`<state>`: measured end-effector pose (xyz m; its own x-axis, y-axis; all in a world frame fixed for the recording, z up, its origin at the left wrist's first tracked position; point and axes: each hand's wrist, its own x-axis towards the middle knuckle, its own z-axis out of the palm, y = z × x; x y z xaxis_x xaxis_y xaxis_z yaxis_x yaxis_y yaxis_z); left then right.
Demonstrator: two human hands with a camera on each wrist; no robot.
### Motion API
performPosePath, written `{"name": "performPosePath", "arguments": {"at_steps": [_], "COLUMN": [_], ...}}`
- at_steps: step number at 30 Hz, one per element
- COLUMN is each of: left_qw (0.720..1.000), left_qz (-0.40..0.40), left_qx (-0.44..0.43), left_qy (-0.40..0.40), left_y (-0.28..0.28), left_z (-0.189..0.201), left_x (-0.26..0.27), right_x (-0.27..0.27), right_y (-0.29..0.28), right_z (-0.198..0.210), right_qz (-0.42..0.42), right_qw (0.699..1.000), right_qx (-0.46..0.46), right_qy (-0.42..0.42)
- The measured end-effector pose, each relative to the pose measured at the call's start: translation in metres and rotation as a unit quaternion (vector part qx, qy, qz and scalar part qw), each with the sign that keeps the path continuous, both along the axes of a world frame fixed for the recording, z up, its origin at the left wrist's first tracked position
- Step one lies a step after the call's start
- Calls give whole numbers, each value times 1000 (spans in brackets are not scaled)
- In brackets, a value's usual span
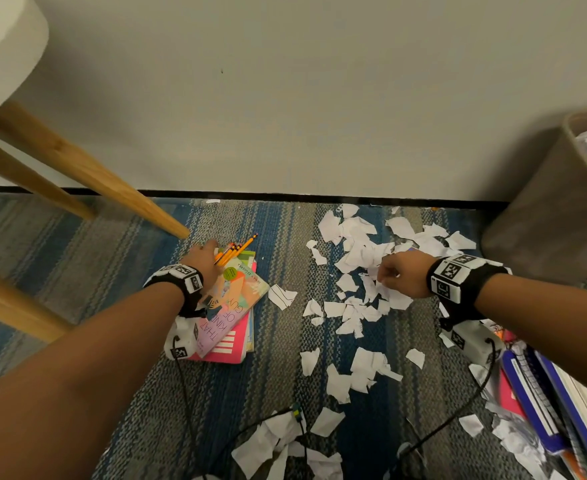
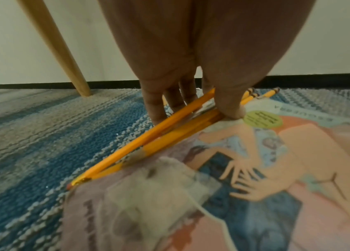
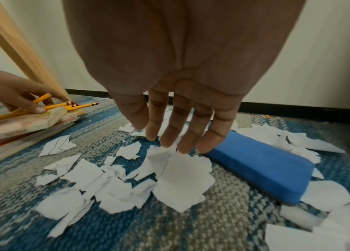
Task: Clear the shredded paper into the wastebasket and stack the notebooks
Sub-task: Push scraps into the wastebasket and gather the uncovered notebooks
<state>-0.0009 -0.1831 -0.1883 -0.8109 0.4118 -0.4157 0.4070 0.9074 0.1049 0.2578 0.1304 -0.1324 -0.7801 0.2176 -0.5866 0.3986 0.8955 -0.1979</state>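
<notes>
Torn white paper (image 1: 358,244) (image 3: 182,178) litters the striped carpet. My right hand (image 1: 403,275) (image 3: 165,135) hangs over the pile, fingers pointing down and their tips touching a raised piece; no firm grip shows. A stack of books and notebooks (image 1: 236,306) (image 2: 277,169) (image 3: 19,129) lies to the left. On top of it my left hand (image 1: 202,258) (image 2: 193,112) (image 3: 25,103) pinches several yellow pencils (image 1: 235,252) (image 2: 148,144) between thumb and fingers. The grey wastebasket (image 1: 545,220) stands at the right by the wall, with paper inside.
Wooden stool legs (image 1: 87,174) (image 2: 62,51) slant down just left of the book stack. A blue padded case (image 3: 262,168) lies under scraps beside my right hand. More notebooks (image 1: 541,403) lie at the bottom right. Black cables (image 1: 458,410) run across the carpet near me.
</notes>
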Motion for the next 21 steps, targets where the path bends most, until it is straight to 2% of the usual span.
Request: {"name": "performPosePath", "arguments": {"at_steps": [2, 6, 10, 16, 21], "left_qw": [1000, 998, 997, 999, 999], "left_qz": [-10, -47, -18, 29, 38], "left_qx": [12, -41, -68, 18, 26], "left_qy": [-4, 15, 34, -5, 4], "left_y": [-1, 2, 7, 13, 12], "left_z": [5, 7, -4, 10, 12], "left_x": [-7, -1, 16, 2, 0], "right_x": [2, 5, 7, 9, 15], "right_y": [1, 4, 5, 6, 12], "right_z": [-2, -2, -2, -1, -6], "right_qz": [4, 13, 16, 16, 20], "right_qw": [1000, 1000, 1000, 1000, 998], "right_qx": [3, -3, -1, 5, 20], "right_qy": [-1, -7, -12, -26, -56]}}
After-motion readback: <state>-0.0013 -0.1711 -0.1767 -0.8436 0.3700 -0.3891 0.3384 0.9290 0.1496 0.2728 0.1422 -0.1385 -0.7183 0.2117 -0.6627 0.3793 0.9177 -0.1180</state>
